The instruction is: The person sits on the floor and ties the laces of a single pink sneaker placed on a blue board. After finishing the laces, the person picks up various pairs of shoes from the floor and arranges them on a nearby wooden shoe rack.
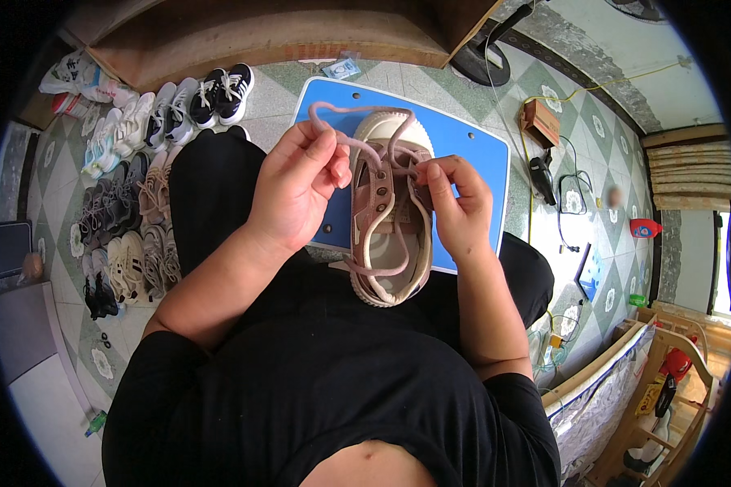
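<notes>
A dusty-pink sneaker (391,223) with a cream sole lies before me, toe pointing away, its heel reaching past the near edge of a blue board (471,174). Its pink shoelace (357,109) is partly threaded through the eyelets. My left hand (300,183), left of the shoe, pinches the lace, which arches up over the toe. On the other side, my right hand (460,203) has thumb and forefinger closed at the right row of eyelets, where the lace runs to the fingertips. A loose stretch of lace hangs across the shoe opening.
Several pairs of shoes (126,203) stand in rows on the tiled floor at left. A wooden cabinet (284,49) is beyond the board. To the right are a cardboard box (542,124), cables, a red bottle (645,228) and a wooden rack (666,390).
</notes>
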### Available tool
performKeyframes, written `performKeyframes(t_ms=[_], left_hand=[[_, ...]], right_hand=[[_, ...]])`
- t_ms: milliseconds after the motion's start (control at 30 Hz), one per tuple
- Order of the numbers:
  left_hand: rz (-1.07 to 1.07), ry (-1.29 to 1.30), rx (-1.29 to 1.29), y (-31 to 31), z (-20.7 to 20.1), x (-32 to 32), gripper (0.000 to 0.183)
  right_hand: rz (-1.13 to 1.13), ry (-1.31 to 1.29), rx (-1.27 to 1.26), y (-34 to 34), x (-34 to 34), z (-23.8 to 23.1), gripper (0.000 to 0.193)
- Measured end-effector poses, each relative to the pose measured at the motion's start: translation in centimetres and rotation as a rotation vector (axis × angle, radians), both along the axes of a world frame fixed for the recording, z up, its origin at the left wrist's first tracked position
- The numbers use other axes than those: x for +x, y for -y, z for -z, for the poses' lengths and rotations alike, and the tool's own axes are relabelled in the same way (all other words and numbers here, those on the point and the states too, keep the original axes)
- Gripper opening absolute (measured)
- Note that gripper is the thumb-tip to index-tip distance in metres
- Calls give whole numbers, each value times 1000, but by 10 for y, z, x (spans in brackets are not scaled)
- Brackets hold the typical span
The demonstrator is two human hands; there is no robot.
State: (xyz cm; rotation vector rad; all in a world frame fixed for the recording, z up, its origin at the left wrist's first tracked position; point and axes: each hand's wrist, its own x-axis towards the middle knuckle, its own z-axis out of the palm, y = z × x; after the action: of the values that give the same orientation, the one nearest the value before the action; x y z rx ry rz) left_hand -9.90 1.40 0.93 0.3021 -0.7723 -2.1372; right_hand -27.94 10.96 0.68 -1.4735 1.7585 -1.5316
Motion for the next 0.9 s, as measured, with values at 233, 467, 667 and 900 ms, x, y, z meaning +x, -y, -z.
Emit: performKeyframes(t_ms=[233, 467, 667, 900], left_hand=[[-43, 163, -39, -1, 9, 0, 7], [-119, 273, -20, 0, 21, -4, 9], [-128, 328, -20, -3, 24, -6, 10], [-177, 452, -559, -28, 15, -2, 14]], right_hand=[[-109, -292, 275, 2, 11, -21, 10], [-6, -422, 346, 7, 19, -16, 20], [103, -511, 262, 11, 27, -2, 22], [18, -443, 167, 10, 19, 3, 16]])
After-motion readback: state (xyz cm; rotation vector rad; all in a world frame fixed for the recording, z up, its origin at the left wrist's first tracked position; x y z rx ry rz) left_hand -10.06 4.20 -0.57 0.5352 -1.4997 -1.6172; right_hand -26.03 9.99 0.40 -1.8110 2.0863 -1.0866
